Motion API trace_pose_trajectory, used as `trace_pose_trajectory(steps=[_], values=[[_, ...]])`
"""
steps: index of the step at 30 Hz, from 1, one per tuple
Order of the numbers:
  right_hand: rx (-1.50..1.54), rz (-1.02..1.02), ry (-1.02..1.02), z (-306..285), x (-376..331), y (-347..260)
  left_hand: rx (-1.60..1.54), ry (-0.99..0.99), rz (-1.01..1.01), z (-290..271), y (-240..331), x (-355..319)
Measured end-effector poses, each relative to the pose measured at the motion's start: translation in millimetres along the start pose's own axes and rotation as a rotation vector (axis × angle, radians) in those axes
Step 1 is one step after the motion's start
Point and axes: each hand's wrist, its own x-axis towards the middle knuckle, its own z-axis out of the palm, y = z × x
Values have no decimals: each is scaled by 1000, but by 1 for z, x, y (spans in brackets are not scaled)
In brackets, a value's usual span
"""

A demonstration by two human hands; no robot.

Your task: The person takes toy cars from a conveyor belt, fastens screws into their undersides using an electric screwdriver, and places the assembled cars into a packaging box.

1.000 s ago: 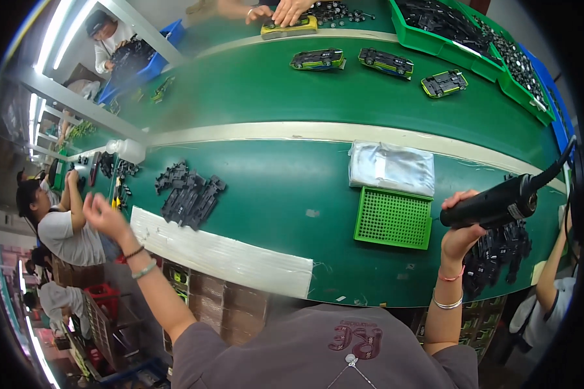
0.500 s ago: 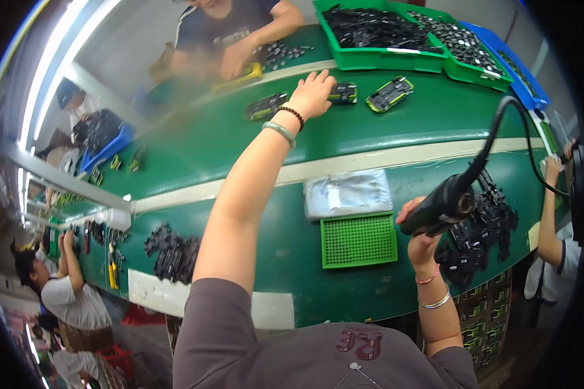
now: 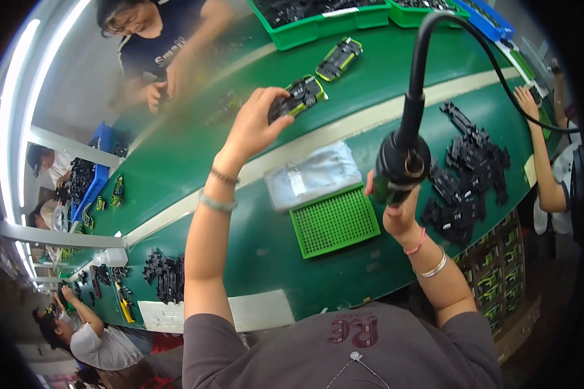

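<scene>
My left hand (image 3: 254, 124) is closed around one end of a toy car (image 3: 307, 95), thumb below and fingers over the top. The car has a black underside facing up and yellow-green edges. It is over the green far strip of the bench. Another such toy car (image 3: 339, 58) lies just beyond, underside up. My right hand (image 3: 401, 214) grips a black electric screwdriver (image 3: 401, 159) upright, its cable rising from the top. The tool's tip is hidden. Under and beside it lie a green perforated tray (image 3: 336, 222) and a pale plastic-wrapped packet (image 3: 315, 176).
Black plastic parts are heaped at right (image 3: 470, 168) and left (image 3: 164, 275). Yellow-handled pliers (image 3: 124, 305) lie farther left. Green bins (image 3: 331, 27) of parts stand at the far edge. A co-worker (image 3: 169, 65) sits opposite; another person's arm (image 3: 542, 149) reaches in at right.
My left hand has closed on a toy car and drawn it nearer. The view has shifted and tilted. The screwdriver stays in my right hand, now more upright.
</scene>
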Motion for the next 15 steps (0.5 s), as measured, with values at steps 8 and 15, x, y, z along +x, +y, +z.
trace_pose_trajectory(steps=[8, 15], values=[[24, 5, 79, 3, -3, 8, -68, -229, -112, 0, 69, -81], [22, 7, 89, 13, 0, -9, -85, -57, 12, 17, 55, -94]])
